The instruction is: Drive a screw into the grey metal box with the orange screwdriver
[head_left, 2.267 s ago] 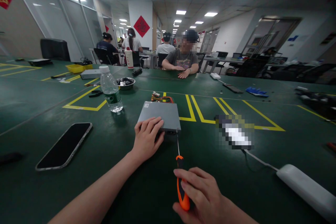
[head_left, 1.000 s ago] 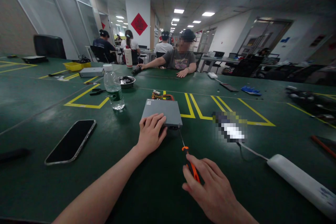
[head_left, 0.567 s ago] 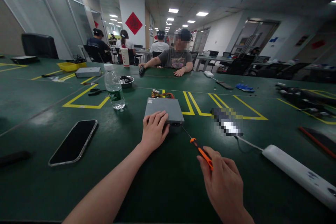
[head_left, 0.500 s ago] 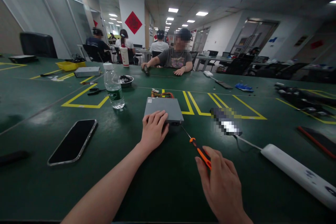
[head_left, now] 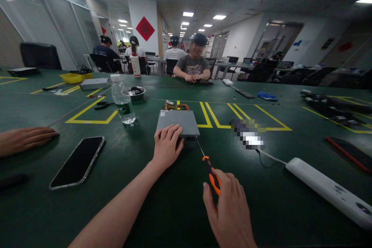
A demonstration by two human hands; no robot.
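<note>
Right hand [head_left: 229, 211] grips screwdriver [head_left: 211, 172]; left hand [head_left: 167, 147] flat on grey box [head_left: 178, 122].

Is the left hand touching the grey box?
Touching. The head view shows the left hand lying flat on the grey box, covering its near edge.

Screwdriver [head_left: 209, 168] handle: rear end hidden inside right hand [head_left: 229, 211]
Power strip [head_left: 325, 190]: cut by right edge
Flat item [head_left: 248, 135]: pixelated, unidentifiable
</note>
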